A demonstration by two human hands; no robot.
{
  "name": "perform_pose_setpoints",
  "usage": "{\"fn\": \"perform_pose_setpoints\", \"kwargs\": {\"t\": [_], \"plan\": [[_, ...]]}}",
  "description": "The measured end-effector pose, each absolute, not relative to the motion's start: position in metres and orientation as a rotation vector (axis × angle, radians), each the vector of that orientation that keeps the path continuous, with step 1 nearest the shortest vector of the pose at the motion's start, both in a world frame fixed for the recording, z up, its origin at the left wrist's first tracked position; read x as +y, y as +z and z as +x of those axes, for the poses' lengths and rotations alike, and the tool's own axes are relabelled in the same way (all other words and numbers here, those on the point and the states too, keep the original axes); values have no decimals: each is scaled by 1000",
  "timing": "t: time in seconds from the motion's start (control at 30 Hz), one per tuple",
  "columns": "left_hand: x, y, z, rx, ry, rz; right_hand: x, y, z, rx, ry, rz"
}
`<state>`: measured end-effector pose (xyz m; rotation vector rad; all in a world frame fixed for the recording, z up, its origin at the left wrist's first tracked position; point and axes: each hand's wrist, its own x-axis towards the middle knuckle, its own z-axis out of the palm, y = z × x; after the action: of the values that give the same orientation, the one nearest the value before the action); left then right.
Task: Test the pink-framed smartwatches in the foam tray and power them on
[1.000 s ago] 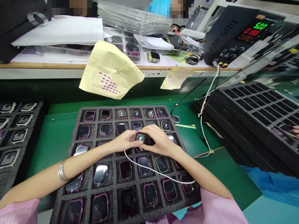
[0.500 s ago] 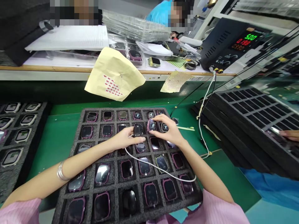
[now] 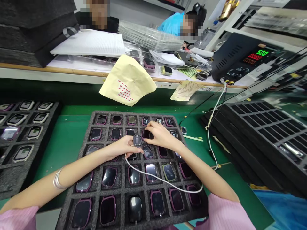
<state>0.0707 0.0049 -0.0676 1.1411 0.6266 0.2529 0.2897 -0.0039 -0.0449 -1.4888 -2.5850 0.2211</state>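
Note:
A dark foam tray [image 3: 122,188] of square pockets holds several watch cases, most with purple frames and dark screens. Over its middle, my left hand [image 3: 127,147] is closed around a small dark square device [image 3: 137,141] joined to a white cable [image 3: 163,180]. The cable loops across the tray to the right. Just right of it, my right hand [image 3: 155,135] has its thumb and fingers on a purple-framed watch [image 3: 145,134] at a pocket in the second row. A few watches in the back right pockets show lit dials.
Another foam tray [image 3: 51,127] with pale watch frames lies at the left. Black foam trays [image 3: 240,127] are stacked at the right. A power supply [image 3: 236,57], papers [image 3: 91,43] and two people are beyond the shelf edge.
The watch in my right hand moved left and down to a pocket, and its lit screen is now dark. My left hand moved slightly left with the device. The red display digits dropped to zero.

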Motion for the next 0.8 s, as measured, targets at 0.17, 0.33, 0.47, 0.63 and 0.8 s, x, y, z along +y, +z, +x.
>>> {"fn": "perform_pose_setpoints", "kwargs": {"t": [0.17,0.33,0.47,0.63,0.8], "plan": [[4,-68,72,628,259,1098,-1,-42,290,-2482,231,-1515],[5,-69,71,585,266,1114,-17,-19,281,-2285,530,-1247],[5,-71,70,571,311,1150,-27,-23,262,-2417,549,-1220],[5,-73,70,582,337,1119,-26,-26,262,-2327,532,-1245],[4,-74,71,580,431,1023,-28,-24,263,-1939,642,-1381]]}}
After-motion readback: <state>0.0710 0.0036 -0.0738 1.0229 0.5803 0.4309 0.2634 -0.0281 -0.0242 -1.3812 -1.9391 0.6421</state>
